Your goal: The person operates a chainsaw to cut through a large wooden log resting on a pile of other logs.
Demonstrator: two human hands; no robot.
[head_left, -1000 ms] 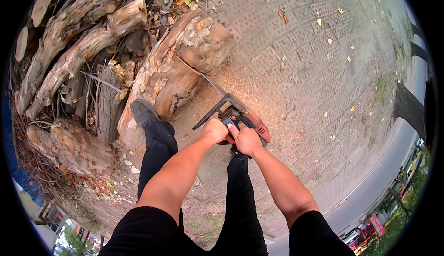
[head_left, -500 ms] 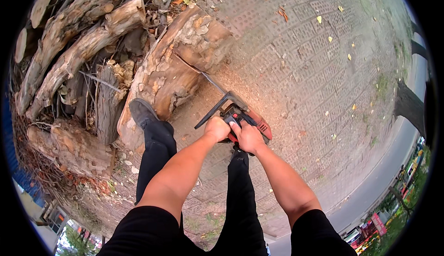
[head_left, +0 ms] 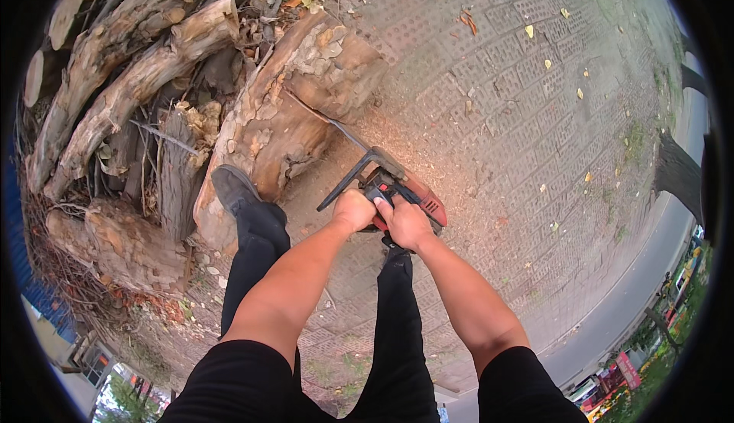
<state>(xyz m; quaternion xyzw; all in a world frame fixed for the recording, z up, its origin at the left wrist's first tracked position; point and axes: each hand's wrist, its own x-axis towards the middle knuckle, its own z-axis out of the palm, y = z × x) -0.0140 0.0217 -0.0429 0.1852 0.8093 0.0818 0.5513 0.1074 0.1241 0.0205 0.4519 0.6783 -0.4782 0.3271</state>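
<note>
My left hand (head_left: 353,210) and my right hand (head_left: 408,224) are both closed on a red and black chainsaw (head_left: 417,197), the left at the near left of its body and the right just beside it. The saw's long bar (head_left: 344,128) reaches up and left into a cut in a thick, peeling-bark log (head_left: 260,132). Pale sawdust (head_left: 451,163) lies around the saw on the ground. My dark shoe (head_left: 233,186) is against the log, left of the saw.
A pile of branches and logs (head_left: 138,63) fills the left. Brick paving (head_left: 543,117) with scattered leaves spreads rightward to dark tree trunks (head_left: 677,170) and a road (head_left: 619,293). A blue corrugated surface (head_left: 23,232) shows at the left rim.
The saw's body and my hands have shifted very slightly up and left since half a second ago, with the bar still in the log. Little else differs.
</note>
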